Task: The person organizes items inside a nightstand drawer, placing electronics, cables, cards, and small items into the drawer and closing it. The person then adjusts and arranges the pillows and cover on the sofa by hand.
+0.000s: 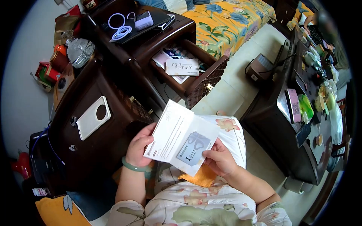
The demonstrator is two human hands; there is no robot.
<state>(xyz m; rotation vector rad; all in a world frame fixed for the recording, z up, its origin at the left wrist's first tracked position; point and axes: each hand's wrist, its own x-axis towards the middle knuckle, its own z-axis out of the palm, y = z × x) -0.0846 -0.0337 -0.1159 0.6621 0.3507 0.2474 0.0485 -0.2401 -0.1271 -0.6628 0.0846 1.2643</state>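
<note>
Spread open above my lap is a white folded card holder with printed lines on its left panel. A blue-grey plastic card with heart shapes sits in its right panel. My left hand, a green bangle at the wrist, grips the holder's left edge. The thumb of my right hand presses on the right panel beside the plastic card, fingers behind it. Ahead, a pulled-out drawer contains papers and a white printed envelope or card.
On the dark cabinet to the left lies a white phone case. A coiled cable and a small lilac box rest above the drawer. The table at right carries phones, cups and bags. Another person is at the far right.
</note>
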